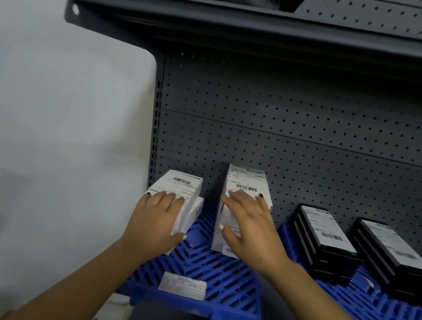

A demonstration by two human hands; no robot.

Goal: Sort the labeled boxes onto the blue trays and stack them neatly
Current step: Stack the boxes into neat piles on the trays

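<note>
On the left blue tray (227, 280), near its back-left corner, the left hand (157, 215) grips the top white box (180, 193) of a low, uneven white stack, fingers curled over its far edge. Toward the tray's back-right, the right hand (250, 220) lies with fingers spread on the taller white stack (243, 192), thumb against its front face. On the right blue tray (373, 313) 2 black stacks (326, 243) stand squared. Sorting looks mostly done; aligning the white stacks seems to remain. Count: 2 trays, 2 white stacks, 2 black stacks, 2 loose labels (183, 285) at the front edges; boxes per stack cannot be told.
</note>
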